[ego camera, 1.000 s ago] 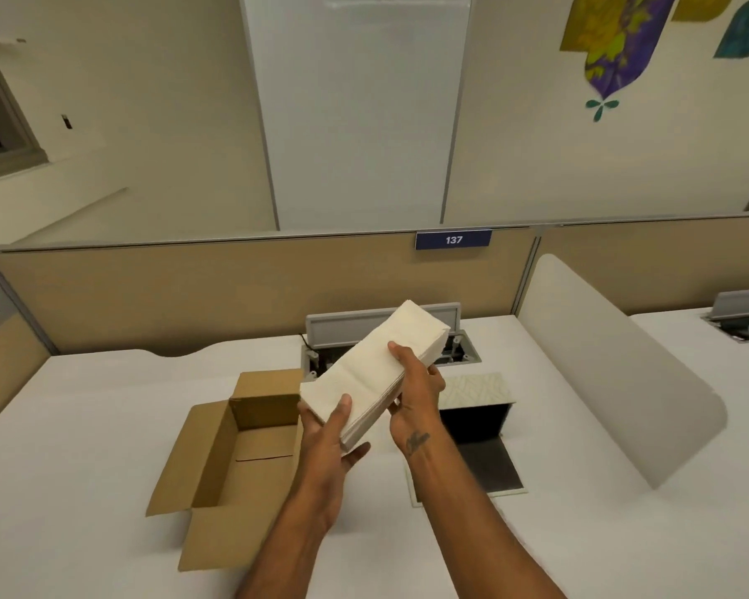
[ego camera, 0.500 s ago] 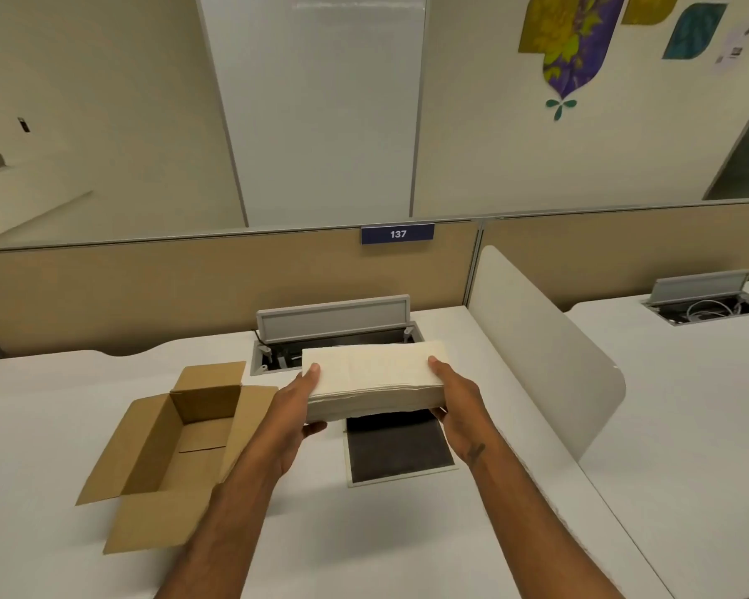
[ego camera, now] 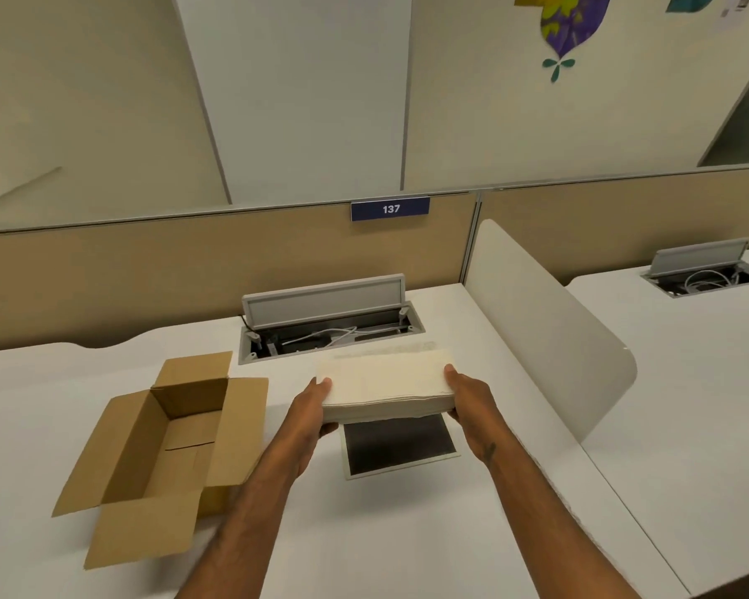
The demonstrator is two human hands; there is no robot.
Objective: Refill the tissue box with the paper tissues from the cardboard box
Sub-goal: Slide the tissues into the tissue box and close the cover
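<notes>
Tissues (ego camera: pixel 385 384) — stack held level, left hand (ego camera: pixel 310 404) and right hand (ego camera: pixel 468 397) closed on its ends, over the tissue box (ego camera: pixel 398 445), likely for lowering in. Carton (ego camera: pixel 165 443) — open, left.

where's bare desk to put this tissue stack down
Bare white desk lies between the forearms, nearer than the dark open tissue box flap. More lies beside the curved white divider. Crowded: the open brown cardboard box and grey cable hatch.

White tissue stack (ego camera: pixel 385 384) held level — beside the open, empty cardboard box (ego camera: pixel 165 447).
</notes>
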